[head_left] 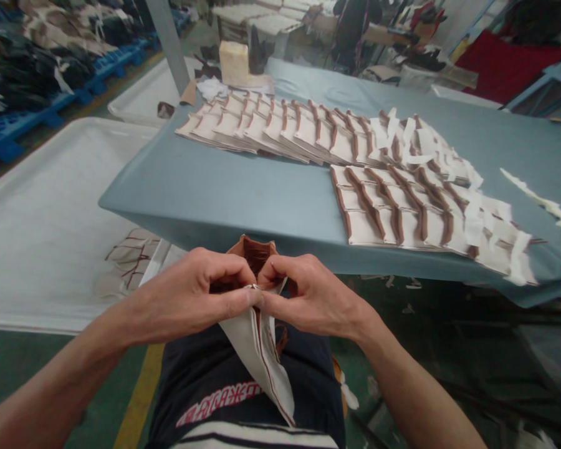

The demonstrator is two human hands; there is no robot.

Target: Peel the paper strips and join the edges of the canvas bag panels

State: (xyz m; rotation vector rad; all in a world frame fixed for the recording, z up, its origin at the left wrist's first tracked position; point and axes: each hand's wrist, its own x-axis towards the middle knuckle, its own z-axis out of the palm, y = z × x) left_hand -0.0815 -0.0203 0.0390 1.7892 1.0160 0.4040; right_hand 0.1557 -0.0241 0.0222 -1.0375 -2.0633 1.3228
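Observation:
Close in front of my body, a cream fabric piece with brown edging (257,355) hangs from my fingers, its brown inner side showing at the top. My left hand (206,290) pinches its upper edge from the left, thumb and forefinger pressed together. From the right, my right hand (303,293) pinches the same edge, the two thumbtips meeting in the middle. The exact bit between the fingertips is hidden. On the table beyond lies a row of overlapping cream panels with brown strips (262,125), and a second group of such panels (383,206) sits nearer on the right.
The blue-covered table (177,181) has its front edge just past my hands. White strips (406,140) lie over the panels. A large white bin (51,187) stands at left, with a cream bundle (131,255) in it. A yellowish block (234,62) sits at the back. A person (353,28) is far off.

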